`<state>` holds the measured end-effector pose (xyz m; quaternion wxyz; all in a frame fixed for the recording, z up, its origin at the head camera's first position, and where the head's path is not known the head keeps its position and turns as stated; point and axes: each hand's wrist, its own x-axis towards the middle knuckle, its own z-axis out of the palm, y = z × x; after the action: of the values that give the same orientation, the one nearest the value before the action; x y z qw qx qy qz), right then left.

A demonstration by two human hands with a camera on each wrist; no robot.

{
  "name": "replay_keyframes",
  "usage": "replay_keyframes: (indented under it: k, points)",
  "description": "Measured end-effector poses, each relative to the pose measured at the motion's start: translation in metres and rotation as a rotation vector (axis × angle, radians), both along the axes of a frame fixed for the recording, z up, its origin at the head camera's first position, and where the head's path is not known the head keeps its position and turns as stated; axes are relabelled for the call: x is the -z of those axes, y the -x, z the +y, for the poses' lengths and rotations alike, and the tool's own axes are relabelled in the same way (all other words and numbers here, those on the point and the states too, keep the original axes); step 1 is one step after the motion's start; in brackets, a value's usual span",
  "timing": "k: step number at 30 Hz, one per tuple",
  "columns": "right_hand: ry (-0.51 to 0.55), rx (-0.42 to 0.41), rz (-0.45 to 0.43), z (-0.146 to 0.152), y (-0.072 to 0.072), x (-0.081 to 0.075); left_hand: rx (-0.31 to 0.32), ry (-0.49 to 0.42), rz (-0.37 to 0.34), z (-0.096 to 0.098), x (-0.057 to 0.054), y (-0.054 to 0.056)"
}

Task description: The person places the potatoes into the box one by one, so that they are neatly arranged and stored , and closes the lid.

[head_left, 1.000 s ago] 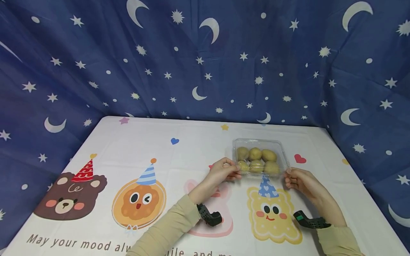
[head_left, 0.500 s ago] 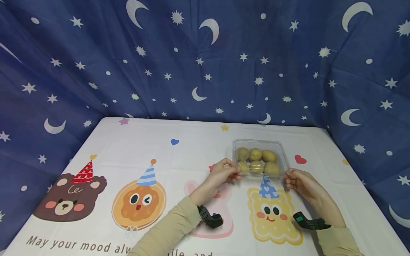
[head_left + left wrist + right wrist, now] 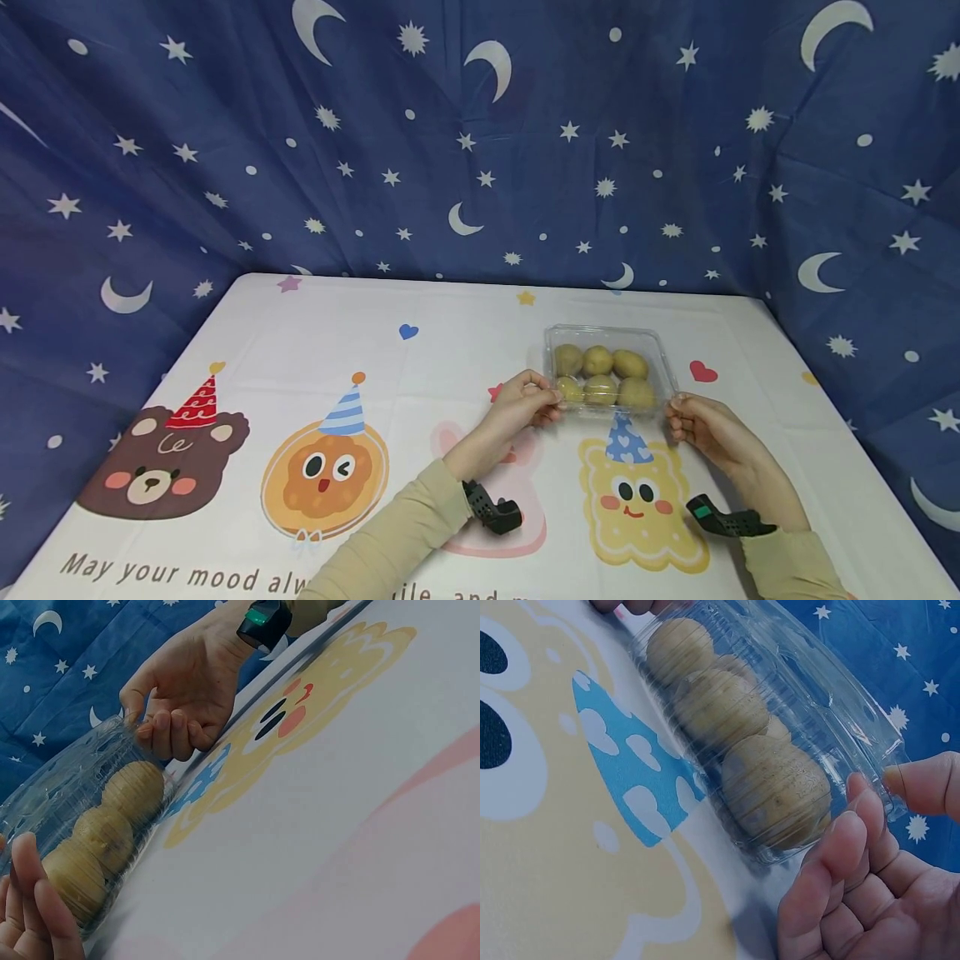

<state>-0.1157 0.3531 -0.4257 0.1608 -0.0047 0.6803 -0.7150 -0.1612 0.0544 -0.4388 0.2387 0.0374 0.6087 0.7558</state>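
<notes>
A clear plastic box [image 3: 662, 354] lies on the right half of the table, its ribbed side facing me. Two rows of potatoes [image 3: 630, 365] show through it. At its near left corner, my left hand [image 3: 517, 410] pinches the rim between thumb and fingers. My right hand [image 3: 712, 429] holds the near right corner. In the right wrist view, the right thumb [image 3: 926, 784] sits over the box's edge, with the other fingers curled below and beside it. Part of the left hand [image 3: 34, 915] shows at the lower left of the left wrist view, fingers against the box.
A white tablecloth [image 3: 480, 333] with printed cartoon faces and lettering covers the table. Behind and at both sides hangs a blue curtain [image 3: 540, 100] with moons and stars. Each wrist wears a black camera mount, the left mount [image 3: 493, 508] and the right mount [image 3: 727, 518].
</notes>
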Motion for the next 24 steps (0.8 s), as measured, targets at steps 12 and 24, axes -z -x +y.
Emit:
replay_keyframes:
  k: [12,24]
  points:
    - [0.04,-0.02,0.025,0.0002,0.0002,0.0011,0.005,0.011,0.016,0.0004,-0.0008,0.0009]
    - [0.037,-0.023,-0.006,0.0015,0.0015,0.0038,-0.009,0.0,0.027,0.0019,0.0017,-0.0002]
